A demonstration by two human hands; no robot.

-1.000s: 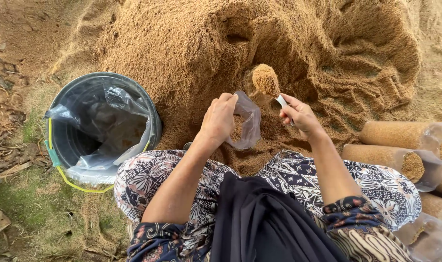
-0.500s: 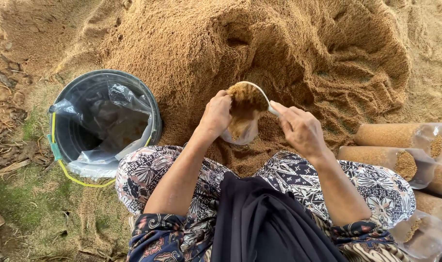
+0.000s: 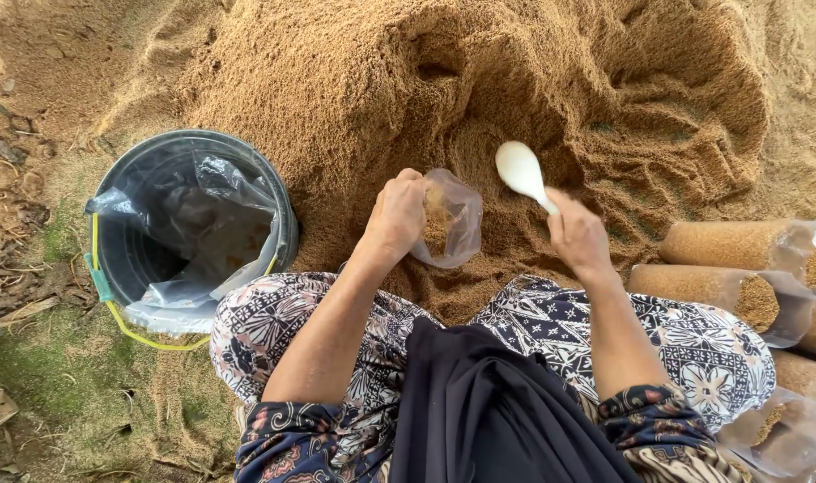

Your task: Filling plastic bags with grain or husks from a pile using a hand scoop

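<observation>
I see left hand (image 3: pixel 397 217) pinching the clear bag (image 3: pixel 450 225) mouth, perhaps a third full | right hand (image 3: pixel 576 234) gripping empty white spoon (image 3: pixel 521 169) over sawdust pile (image 3: pixel 480 80) | filled bags (image 3: pixel 735 243) lie right.

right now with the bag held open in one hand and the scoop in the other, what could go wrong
The clear bag is soft and held only at its mouth by the left hand, so it may sag or fold shut and spill sawdust. The white scoop in the right hand is wide next to the opening, so some may miss. The filled bags lying open-ended nearby could leak.
</observation>
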